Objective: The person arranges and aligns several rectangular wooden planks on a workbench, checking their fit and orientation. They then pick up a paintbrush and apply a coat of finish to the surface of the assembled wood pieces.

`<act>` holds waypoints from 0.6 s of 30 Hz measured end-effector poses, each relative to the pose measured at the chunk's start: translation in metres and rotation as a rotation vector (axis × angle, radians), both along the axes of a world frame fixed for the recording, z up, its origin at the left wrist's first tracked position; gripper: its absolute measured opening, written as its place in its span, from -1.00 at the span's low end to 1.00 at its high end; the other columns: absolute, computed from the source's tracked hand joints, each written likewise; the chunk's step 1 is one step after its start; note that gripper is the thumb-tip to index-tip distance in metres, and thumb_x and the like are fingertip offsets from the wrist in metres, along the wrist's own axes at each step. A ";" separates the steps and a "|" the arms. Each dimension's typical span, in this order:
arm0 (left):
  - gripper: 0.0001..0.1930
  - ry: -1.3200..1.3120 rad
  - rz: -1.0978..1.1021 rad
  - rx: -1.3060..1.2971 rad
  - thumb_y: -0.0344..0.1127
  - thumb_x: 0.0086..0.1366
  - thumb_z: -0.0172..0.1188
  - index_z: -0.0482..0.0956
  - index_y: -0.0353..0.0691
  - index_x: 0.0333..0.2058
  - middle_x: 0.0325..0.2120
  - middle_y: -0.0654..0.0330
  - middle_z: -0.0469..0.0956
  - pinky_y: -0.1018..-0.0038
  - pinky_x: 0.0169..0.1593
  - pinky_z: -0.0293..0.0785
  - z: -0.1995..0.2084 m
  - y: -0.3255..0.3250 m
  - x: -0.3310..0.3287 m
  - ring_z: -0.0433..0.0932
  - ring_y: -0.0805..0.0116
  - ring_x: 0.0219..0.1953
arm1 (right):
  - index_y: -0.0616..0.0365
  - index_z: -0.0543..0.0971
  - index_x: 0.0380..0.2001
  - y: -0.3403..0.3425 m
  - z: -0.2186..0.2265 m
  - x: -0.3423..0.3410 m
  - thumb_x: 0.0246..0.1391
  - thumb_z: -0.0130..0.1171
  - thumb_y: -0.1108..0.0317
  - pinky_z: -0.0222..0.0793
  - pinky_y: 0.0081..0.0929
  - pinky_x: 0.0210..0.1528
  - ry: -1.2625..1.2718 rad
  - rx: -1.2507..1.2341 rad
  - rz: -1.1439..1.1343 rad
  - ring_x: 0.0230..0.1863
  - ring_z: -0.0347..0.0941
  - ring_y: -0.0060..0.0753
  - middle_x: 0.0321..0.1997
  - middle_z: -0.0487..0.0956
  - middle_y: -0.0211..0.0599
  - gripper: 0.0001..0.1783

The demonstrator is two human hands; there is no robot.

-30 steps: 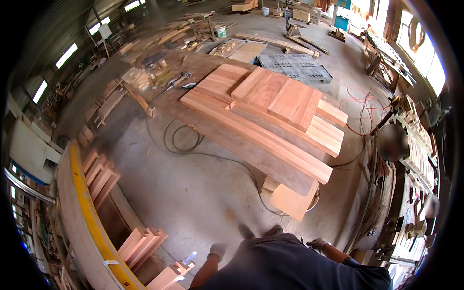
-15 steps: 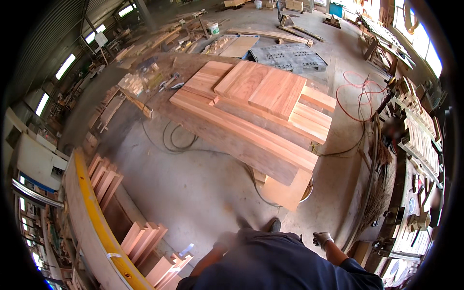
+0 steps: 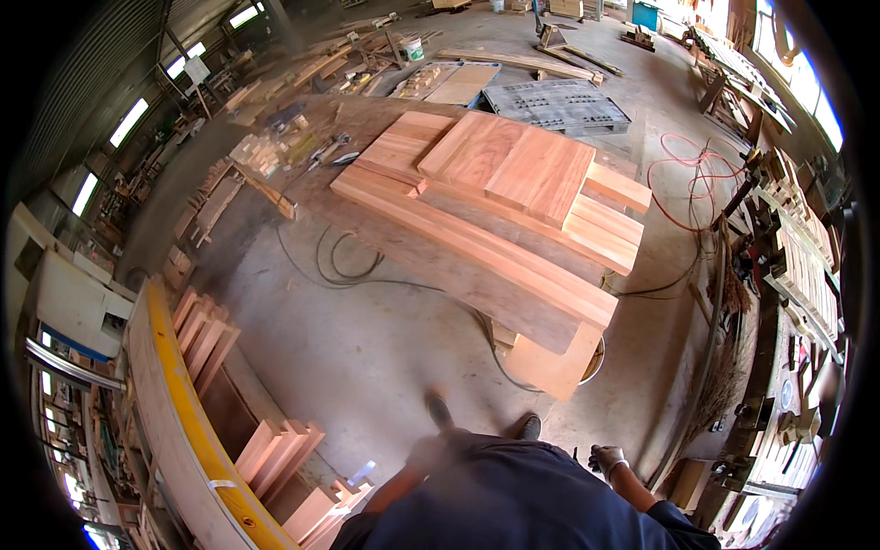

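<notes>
I stand on a concrete floor (image 3: 367, 357) in a wood workshop, facing a stack of long reddish planks and boards (image 3: 513, 211). My right hand (image 3: 607, 460), in a light work glove, hangs at my side with the fingers loosely curled and nothing in it. My left hand (image 3: 429, 451) is blurred near my hip, and whether it holds anything is unclear. Both hands are well short of the stack. My dark shirt fills the lower edge, and both shoes show just above it.
A black cable (image 3: 344, 270) loops on the floor before the stack. Short boards (image 3: 206, 335) lean by a yellow-edged bench (image 3: 183, 403) at left. A grey pallet (image 3: 555, 103) lies beyond the planks, and an orange cord (image 3: 687, 183) coils at right beside cluttered shelves (image 3: 797, 275).
The view has moved closer to the plank stack, which now looks larger. My shoes have stepped forward, and my gloved right hand stays at my side.
</notes>
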State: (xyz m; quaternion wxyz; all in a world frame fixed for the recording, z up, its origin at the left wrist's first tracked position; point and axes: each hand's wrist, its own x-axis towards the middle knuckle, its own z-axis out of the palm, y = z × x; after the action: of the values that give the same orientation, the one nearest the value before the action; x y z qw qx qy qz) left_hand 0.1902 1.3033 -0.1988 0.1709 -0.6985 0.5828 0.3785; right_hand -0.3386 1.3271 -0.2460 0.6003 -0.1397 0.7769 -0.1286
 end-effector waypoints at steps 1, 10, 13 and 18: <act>-0.54 0.038 0.117 -0.009 0.12 0.46 0.04 0.78 0.00 0.00 0.07 0.12 0.71 0.15 0.28 0.51 0.021 -0.010 -0.001 0.63 0.03 0.17 | 0.25 0.64 -0.24 -0.005 0.003 0.008 0.36 0.22 0.19 0.59 -0.29 -0.37 -0.008 -0.012 0.002 -0.42 0.65 -0.25 -0.37 0.69 -0.19 -0.70; -0.55 0.209 0.165 -0.076 0.16 0.39 0.13 0.82 -0.03 -0.14 -0.08 0.09 0.77 0.24 0.13 0.58 0.017 -0.041 0.122 0.71 0.07 0.01 | 0.24 0.65 -0.32 -0.043 0.000 0.112 0.32 0.29 0.16 0.56 -0.28 -0.42 0.108 0.034 0.097 -0.48 0.63 -0.27 -0.43 0.68 -0.21 -0.68; -0.65 0.167 -0.005 -0.219 0.03 0.39 0.13 0.76 -0.05 -0.32 -0.25 0.12 0.77 0.18 -0.01 0.59 -0.053 -0.023 0.191 0.72 0.07 -0.13 | 0.24 0.68 -0.37 -0.070 0.007 0.166 0.30 0.30 0.16 0.56 -0.30 -0.41 0.111 0.006 0.227 -0.49 0.63 -0.29 -0.45 0.68 -0.21 -0.67; -0.61 0.094 -0.260 -0.396 -0.07 0.41 -0.04 0.66 -0.08 -0.49 -0.46 0.13 0.72 0.07 -0.12 0.55 -0.078 -0.008 0.264 0.70 0.05 -0.26 | 0.31 0.73 -0.38 -0.140 0.017 0.258 0.26 0.34 0.15 0.53 -0.36 -0.35 0.212 -0.247 0.478 -0.47 0.59 -0.40 -0.44 0.72 -0.26 -0.64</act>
State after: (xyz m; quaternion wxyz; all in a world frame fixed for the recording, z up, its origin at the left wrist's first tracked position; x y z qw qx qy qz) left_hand 0.4537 1.2957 -0.2768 0.0507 -0.6191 0.7380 0.2637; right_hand -0.0806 1.1871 -0.2293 0.5076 -0.4037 0.7587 -0.0619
